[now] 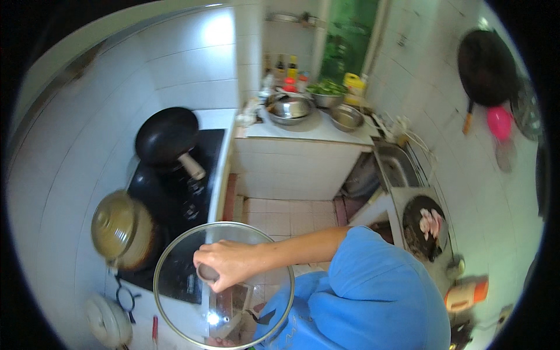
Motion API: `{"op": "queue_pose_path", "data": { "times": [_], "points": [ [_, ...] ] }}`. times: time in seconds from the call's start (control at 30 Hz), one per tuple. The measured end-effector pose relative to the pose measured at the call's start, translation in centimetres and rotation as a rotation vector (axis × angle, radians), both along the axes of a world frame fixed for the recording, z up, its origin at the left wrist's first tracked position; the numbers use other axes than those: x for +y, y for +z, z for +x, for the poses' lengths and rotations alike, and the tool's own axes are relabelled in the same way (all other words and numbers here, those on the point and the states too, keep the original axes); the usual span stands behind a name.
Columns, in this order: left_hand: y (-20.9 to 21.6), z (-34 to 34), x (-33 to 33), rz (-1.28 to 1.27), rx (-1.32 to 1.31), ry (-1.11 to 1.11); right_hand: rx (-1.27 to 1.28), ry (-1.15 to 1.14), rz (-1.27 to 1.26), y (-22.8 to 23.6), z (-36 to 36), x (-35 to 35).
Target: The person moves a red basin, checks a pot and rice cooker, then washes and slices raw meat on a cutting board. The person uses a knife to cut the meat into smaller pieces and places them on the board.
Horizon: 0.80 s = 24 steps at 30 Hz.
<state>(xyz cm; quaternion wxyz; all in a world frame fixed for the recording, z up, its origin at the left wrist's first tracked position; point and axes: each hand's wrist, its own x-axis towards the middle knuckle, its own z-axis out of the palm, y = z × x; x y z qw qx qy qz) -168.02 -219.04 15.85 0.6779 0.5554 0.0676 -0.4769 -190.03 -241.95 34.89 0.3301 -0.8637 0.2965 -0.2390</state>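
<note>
My right hand (224, 263) is closed around the knob of a large round glass lid (175, 312) with a metal rim. The arm reaches across to the left from a blue sleeve, and the lid is tilted toward me beside the stove's near end. A skin-coloured patch at the lid's lower rim looks like part of my left hand (220, 342), but its fingers cannot be made out. On the black stove top (204, 157), left of the lid, stands a tan lidded clay pot (125, 227). Behind it a black wok (167, 135) rests with its handle toward the right.
Steel bowls (347, 118), leafy greens (328, 87) and bottles (291, 67) crowd the far counter. At the right are a sink (399, 166) and a round black board (424, 226) with raw meat pieces (431, 223). A white lidded pot (108, 321) stands at the near left.
</note>
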Motion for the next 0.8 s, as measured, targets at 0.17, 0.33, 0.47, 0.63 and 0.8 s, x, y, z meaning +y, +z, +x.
{"op": "queue_pose_path", "data": {
  "times": [0.17, 0.33, 0.47, 0.63, 0.8],
  "points": [
    [1.2, -5.7, -6.0, 0.034, -0.038, -0.258, -0.091, -0.530, 0.172, -3.0, -15.5, -0.6],
    [1.8, -15.9, -13.4, 0.041, -0.082, -0.445, -0.016, -1.064, 0.025, -6.2, -31.3, 1.1],
    [2.7, -23.7, -19.9, 0.056, 0.061, -0.792, 0.023, -1.479, -0.063, -7.6, -39.8, 6.9],
    [4.0, -31.7, -27.5, 0.081, 0.010, -1.192, 0.050, -1.984, -0.096, -7.9, -41.8, 18.3],
    [2.1, -37.1, -32.4, 0.106, -0.017, -1.610, 0.022, -2.551, 0.002, -8.8, -34.4, 29.7]
  ]
}}
